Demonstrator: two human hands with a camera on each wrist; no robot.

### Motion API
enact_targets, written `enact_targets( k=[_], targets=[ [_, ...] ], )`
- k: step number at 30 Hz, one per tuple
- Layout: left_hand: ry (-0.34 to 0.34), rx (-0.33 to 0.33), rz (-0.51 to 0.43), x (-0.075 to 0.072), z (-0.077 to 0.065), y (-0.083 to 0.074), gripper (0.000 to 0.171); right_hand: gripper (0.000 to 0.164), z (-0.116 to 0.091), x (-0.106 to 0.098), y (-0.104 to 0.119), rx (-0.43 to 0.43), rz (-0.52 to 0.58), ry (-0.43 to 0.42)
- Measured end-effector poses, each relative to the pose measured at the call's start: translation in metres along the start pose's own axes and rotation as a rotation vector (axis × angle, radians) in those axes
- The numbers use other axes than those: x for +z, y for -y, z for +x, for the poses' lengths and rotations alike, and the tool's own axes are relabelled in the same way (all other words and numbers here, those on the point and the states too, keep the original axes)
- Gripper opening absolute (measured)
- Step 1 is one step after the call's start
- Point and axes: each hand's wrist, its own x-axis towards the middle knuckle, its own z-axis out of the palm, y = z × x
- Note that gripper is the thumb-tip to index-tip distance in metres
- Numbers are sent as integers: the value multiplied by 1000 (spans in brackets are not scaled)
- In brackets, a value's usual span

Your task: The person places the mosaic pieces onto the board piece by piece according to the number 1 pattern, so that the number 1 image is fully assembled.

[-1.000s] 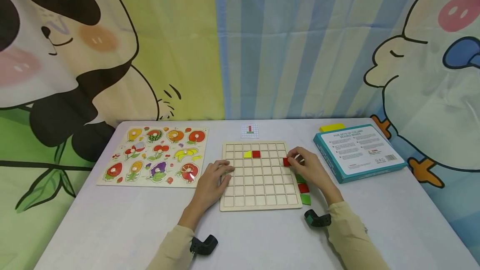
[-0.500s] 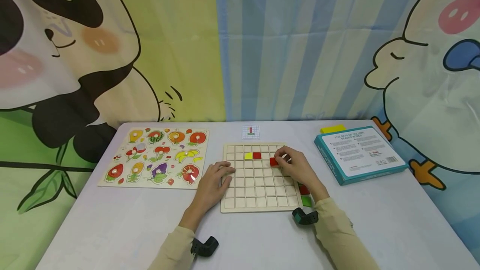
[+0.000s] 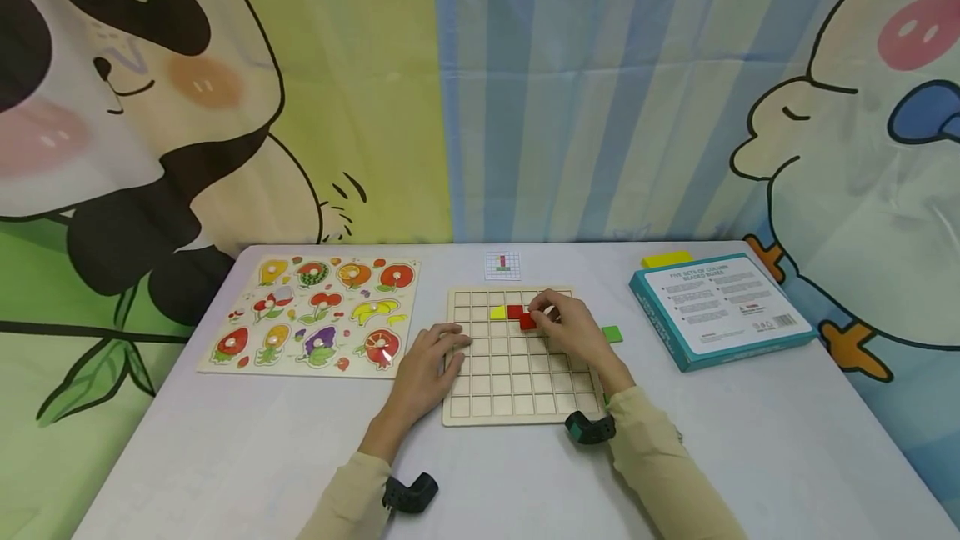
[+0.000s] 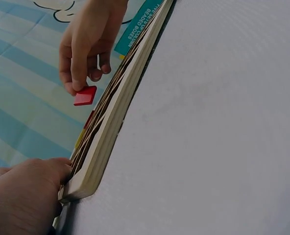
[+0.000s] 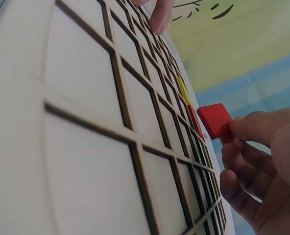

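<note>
My right hand [image 3: 573, 327] pinches a red square tile [image 5: 214, 120] between thumb and fingertips, held above the wooden grid board [image 3: 491, 382]. In the left wrist view the held tile stands clear of the board's surface, tilted. A yellow tile [image 3: 498, 312] and another red tile [image 3: 514, 312] lie side by side in the board's second row from the back. Beside them, slightly nearer and to the right, hovers the held tile. My left hand [image 3: 423, 369] rests at the board's left edge, fingertips on its rim.
Green tile [image 3: 612, 334] lies right of the board; my right forearm hides others. A small pattern card [image 3: 502, 266] lies behind the board. The fruit puzzle board [image 3: 315, 315] is at left. At right sit a teal box [image 3: 720, 307] and a yellow object [image 3: 666, 258].
My right hand has carried the red tile leftward from the board's right edge to near the placed red tile. The left hand stays at the board's left edge.
</note>
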Motion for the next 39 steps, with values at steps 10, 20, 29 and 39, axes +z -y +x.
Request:
enact_targets(
  k=[10, 20, 29, 39],
  targets=[
    [-13, 30, 23, 3, 0, 2, 22, 10, 1, 11, 3, 22, -20, -6],
    [13, 8, 30, 1, 1, 0, 22, 6, 4, 19, 6, -33, -177, -24],
    [20, -3, 27, 0, 1, -1, 22, 8, 4, 23, 6, -43, -235, -17],
    [13, 8, 29, 0, 0, 1, 21, 7, 1, 23, 8, -38, -226, 5]
  ],
)
